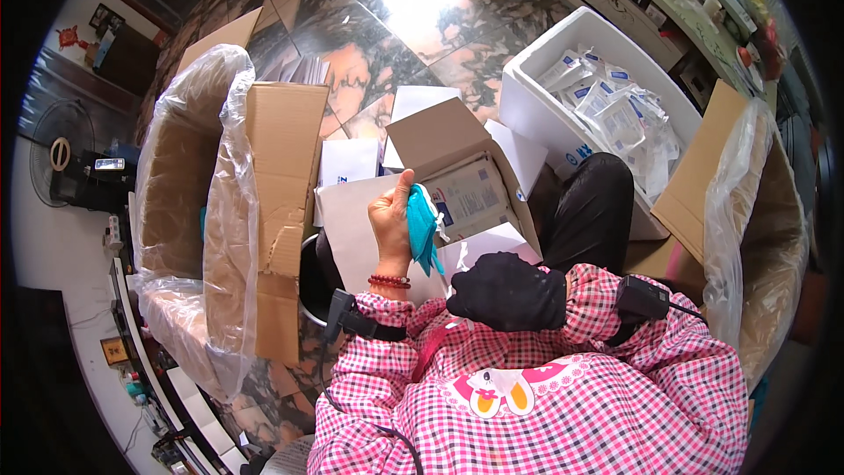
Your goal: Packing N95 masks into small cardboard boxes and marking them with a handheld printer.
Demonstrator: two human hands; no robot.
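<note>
In the head view, blue cloth clamped in fingers of left hand, by the middle brown box. Right hand gloved, curled; can't tell if gripping. Looks partly done: clear packets piled in white tub, far right. Maybe to go: flat packets in brown box, blue cloth not yet put down.

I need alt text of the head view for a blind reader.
A bare left hand holds a teal bundle near an open cardboard box of packets; the black-gloved right hand is nearby. Upper right: a white bin of bags.
</note>
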